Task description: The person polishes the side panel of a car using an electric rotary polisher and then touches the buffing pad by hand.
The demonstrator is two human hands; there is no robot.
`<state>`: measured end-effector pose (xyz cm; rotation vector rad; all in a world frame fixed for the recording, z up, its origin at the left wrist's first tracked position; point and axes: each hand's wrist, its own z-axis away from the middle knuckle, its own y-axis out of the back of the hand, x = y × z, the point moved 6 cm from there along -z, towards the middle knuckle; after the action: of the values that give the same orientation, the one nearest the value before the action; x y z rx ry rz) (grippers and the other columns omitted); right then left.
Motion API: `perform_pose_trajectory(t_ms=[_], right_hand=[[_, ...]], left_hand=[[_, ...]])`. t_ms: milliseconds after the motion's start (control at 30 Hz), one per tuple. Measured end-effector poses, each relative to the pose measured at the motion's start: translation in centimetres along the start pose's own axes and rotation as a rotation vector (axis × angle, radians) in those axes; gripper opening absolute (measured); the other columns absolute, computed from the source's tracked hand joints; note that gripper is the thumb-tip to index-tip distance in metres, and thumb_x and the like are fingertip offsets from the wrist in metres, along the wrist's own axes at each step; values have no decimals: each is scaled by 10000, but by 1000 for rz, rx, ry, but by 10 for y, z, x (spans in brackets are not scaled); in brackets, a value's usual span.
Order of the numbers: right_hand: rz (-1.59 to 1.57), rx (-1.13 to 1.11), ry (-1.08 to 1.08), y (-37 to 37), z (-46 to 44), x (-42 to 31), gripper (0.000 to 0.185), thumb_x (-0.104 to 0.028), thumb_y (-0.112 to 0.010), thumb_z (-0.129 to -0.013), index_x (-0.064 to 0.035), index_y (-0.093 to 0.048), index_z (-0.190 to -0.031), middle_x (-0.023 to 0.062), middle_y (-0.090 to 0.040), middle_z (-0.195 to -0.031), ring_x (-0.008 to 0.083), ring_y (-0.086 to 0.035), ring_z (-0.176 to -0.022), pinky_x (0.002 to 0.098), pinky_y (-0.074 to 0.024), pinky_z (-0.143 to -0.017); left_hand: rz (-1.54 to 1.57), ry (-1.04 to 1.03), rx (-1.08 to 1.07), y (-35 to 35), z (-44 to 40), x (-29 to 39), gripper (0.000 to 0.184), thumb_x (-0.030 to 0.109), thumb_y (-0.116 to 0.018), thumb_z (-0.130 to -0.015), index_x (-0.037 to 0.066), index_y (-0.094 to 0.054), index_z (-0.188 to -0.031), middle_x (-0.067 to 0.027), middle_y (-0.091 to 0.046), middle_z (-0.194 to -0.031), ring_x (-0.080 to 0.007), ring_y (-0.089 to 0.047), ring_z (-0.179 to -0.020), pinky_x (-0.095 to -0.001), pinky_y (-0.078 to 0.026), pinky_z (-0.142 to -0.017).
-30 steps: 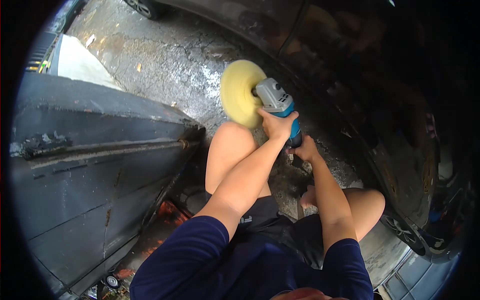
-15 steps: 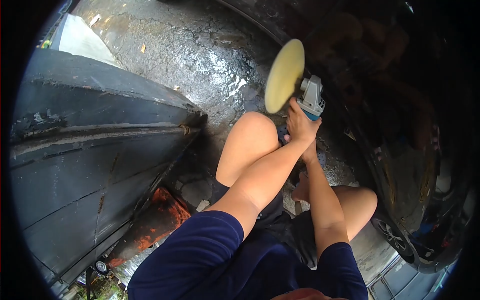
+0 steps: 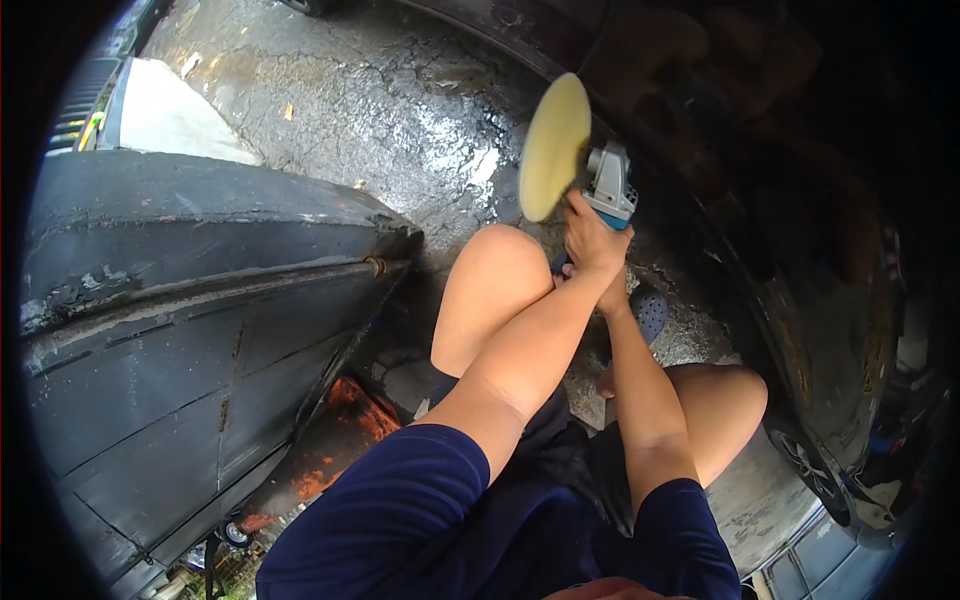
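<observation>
A polisher (image 3: 608,185) with a grey head, a teal body and a large pale yellow round pad (image 3: 556,148) is held out in front of my knees. My left hand (image 3: 592,238) wraps around its body just behind the head. Under my left wrist, my right hand (image 3: 613,292) is closed around the rear of the polisher, mostly hidden; a few fingertips show beside my left knee. The pad stands nearly on edge, near a dark glossy car panel (image 3: 700,200). I cannot tell whether it touches the panel.
A worn dark metal panel structure (image 3: 150,340) stands on the left, with a rusty orange piece (image 3: 350,415) below it. Cracked wet concrete (image 3: 400,110) lies ahead. A grey clog (image 3: 650,315) is on my foot. A car wheel (image 3: 805,462) shows at lower right.
The polisher and both hands have shifted slightly left and up in view. The surroundings have moved a little as my head turned, and more of the grey clog shows.
</observation>
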<state>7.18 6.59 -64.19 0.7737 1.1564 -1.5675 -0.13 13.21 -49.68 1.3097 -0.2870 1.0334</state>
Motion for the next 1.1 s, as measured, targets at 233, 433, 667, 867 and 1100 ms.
perform_pose_trajectory(t_ms=[233,433,667,867,1100], right_hand=[[93,98,47,17,0,23,387,71,-739,-885,-31,-589,-1228,34,-650,-933,125,-616,-775,294,-546,-657],[179,99,-66,9,16,-17,1086,-228,-983,-691,36,-334,-1521,160,-617,-1385,235,-604,-1229,366,-507,-1052],[735,220,-152,21,49,-86,1177,-399,-1022,-615,79,-346,-1452,228,-664,-1268,316,-671,-1161,399,-522,-1031],[365,145,-158,37,80,-125,1039,-362,-1006,-669,86,-448,-1422,165,-681,-1170,291,-691,-1035,392,-569,-920],[606,190,-185,65,105,-140,953,-345,-968,-626,91,-558,-1367,200,-716,-1132,263,-704,-1032,370,-557,-930]], left_hand=[[-28,6,-58,-1,0,1,1011,222,-952,-688,96,-284,-1437,-300,-532,-1333,-526,-612,-1176,-582,-509,-1011],[-40,-29,-31,2,4,5,989,216,-959,-677,71,-308,-1408,-300,-562,-1279,-520,-638,-1142,-563,-541,-986],[113,137,-217,10,-10,-5,927,257,-950,-643,-42,-363,-1296,-292,-637,-1215,-447,-706,-1017,-505,-573,-949],[705,119,-352,-6,6,-16,826,211,-919,-697,-79,-410,-1280,-231,-641,-1161,-292,-703,-971,-424,-621,-813],[860,135,-521,-25,38,-6,939,237,-912,-731,-55,-323,-1402,-231,-570,-1257,-299,-645,-1111,-448,-587,-908]])
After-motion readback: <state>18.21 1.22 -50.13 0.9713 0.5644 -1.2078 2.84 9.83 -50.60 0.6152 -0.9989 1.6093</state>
